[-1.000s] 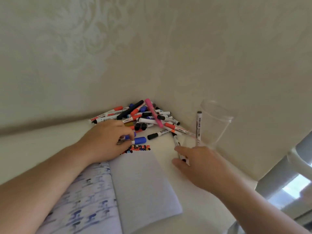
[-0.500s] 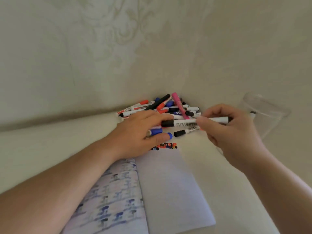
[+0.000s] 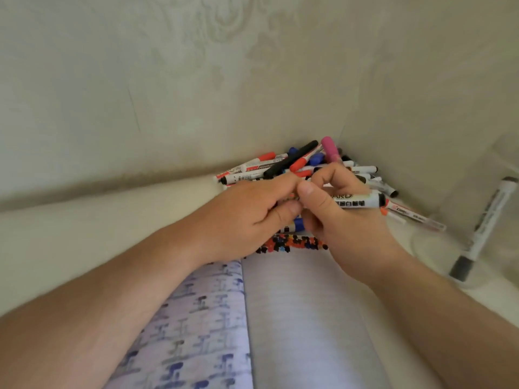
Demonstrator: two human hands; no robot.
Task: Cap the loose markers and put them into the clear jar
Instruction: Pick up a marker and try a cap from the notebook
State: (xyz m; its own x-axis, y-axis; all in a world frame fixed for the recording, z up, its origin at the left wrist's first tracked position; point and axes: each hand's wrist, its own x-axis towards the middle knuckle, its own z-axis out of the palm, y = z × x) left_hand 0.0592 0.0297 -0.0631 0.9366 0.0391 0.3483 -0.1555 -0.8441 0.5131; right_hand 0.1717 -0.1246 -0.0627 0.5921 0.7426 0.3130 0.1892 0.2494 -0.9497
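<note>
Both hands together at desk's far corner: right hand gripping white marker, left hand pinching something hidden at its end.

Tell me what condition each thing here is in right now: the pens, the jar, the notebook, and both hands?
Left hand: fingers curled, meeting the right hand; what it pinches is hidden.
Right hand: grips a white marker.
White marker: held level, dark end pointing right.
Marker pile: heaped in the corner, many capped.
Clear jar: upright, holding one marker.
Marker in jar: leaning, black end down.
Notebook: open, lying flat.
</note>
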